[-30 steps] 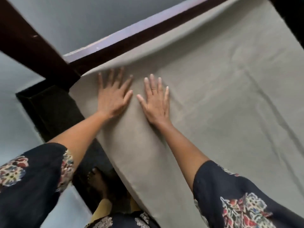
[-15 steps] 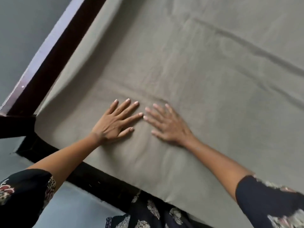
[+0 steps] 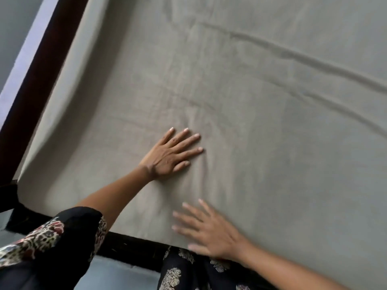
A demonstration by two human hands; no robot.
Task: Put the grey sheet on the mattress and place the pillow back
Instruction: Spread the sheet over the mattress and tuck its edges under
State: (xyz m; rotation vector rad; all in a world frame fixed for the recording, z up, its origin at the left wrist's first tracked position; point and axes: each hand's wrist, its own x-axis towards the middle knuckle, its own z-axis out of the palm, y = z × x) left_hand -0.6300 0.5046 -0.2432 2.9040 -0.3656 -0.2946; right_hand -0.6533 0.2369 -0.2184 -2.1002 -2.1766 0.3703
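The grey sheet (image 3: pixel 251 91) lies spread over the mattress and fills most of the view, with a long crease running across its upper right. My left hand (image 3: pixel 170 155) rests flat on it, palm down, fingers spread and pointing right. My right hand (image 3: pixel 211 233) is lower, near the sheet's front edge, fingers apart and blurred, holding nothing. No pillow is in view.
A dark wooden bed frame (image 3: pixel 35 84) runs along the left side and along the front edge (image 3: pixel 129 248). A pale wall (image 3: pixel 14 28) stands beyond it. My dark floral clothing (image 3: pixel 188 273) presses against the frame at the bottom.
My right hand has slid away from the left one, down towards the front edge of the sheet. The left hand stays flat on the sheet; the view has shifted further right.
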